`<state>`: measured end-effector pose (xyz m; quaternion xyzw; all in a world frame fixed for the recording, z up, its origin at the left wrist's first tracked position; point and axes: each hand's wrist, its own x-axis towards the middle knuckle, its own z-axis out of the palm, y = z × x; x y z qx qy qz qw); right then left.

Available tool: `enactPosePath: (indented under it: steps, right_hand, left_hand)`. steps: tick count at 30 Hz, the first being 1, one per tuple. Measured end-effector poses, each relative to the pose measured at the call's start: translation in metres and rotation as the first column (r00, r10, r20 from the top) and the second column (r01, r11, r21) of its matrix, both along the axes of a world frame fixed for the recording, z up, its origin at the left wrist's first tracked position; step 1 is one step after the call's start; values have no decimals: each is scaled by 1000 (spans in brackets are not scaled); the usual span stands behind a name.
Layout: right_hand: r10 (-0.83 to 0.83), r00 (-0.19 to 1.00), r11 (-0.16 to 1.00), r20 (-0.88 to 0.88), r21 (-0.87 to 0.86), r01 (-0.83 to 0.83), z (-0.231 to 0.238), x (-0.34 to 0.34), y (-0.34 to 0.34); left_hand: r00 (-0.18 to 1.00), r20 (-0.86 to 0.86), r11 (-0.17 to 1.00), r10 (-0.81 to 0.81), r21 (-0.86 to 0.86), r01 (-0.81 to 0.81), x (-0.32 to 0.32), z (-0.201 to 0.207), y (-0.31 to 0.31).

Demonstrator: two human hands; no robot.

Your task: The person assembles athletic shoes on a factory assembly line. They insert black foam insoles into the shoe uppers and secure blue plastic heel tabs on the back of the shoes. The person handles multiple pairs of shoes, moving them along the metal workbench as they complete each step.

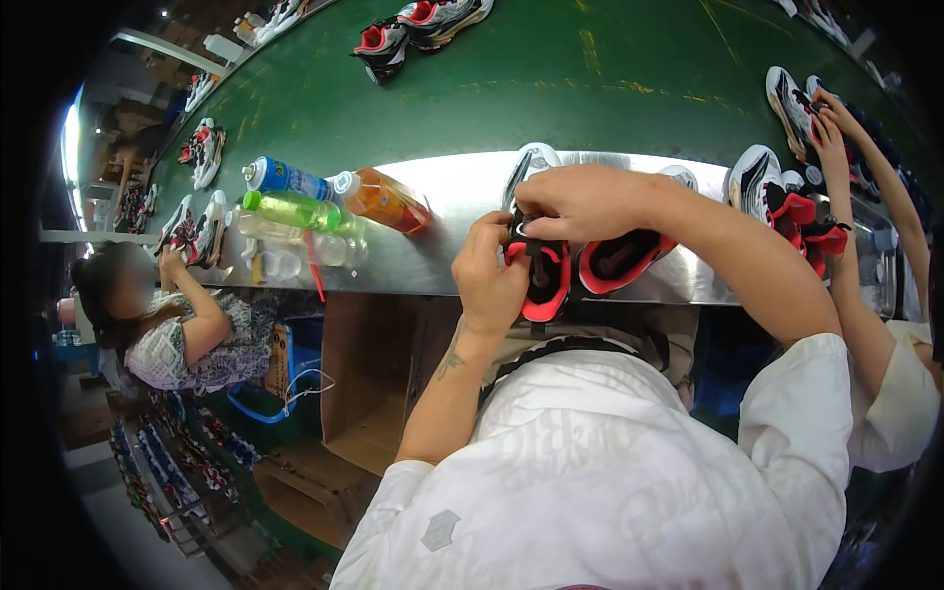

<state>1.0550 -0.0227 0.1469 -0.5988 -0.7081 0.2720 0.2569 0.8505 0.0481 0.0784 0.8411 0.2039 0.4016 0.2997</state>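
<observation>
On the metal ledge in front of me stands a white and black sneaker (544,290) with a bright red collar lining, its heel toward me and toe pointing away. My left hand (490,275) is closed round the left side of its upper, near the tongue. From the right, my right hand (575,204) reaches across the sneaker, its fingers pinched at the lacing and top of the tongue; the small part between them is hidden. Just right of it rests a matching sneaker (618,267), partly covered by my right forearm.
Left on the ledge are a blue can (287,180), an orange-brown drink bottle (385,200), a green bottle (300,210) and clear bottles. More sneakers (421,29) lie on the green belt (551,79). Co-workers handle shoes at both sides. A cardboard box (369,379) sits below.
</observation>
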Motion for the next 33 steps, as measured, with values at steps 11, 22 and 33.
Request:
enactPosePath:
  steps: [11, 22, 33]
  right_hand:
    - [42, 999, 996, 30, -83, -39, -2, 1, -6]
    - [-44, 999, 983, -2, 176, 43, -15, -15, -12]
    - [-31, 995, 997, 95, -68, 37, -6, -15, -12]
  left_hand:
    - [986, -164, 1000, -22, -5, 22, 5, 9, 1]
    - [967, -255, 999, 17, -24, -24, -1, 7, -3]
    - [971, -240, 1000, -10, 20, 15, -1, 4, 1]
